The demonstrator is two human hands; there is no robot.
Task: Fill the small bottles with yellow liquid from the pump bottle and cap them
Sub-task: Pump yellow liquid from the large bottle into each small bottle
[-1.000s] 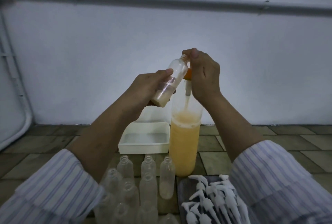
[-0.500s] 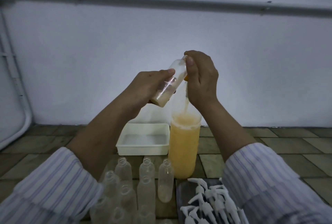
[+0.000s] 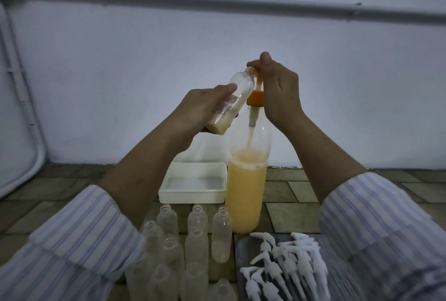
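Nearest me, white pump caps lie heaped on a dark tray to my right, and a cluster of empty small bottles stands upright to my left on the tiled worktop. Just beyond them the tall pump bottle stands about two-thirds full of yellow liquid, with a white tub beside it. Above, my left hand has its grip wrapped around a tilted small bottle, its bottom holding some yellow liquid, its mouth up at the pump spout. My right hand has its grip curled around the orange pump head, thumb on top.
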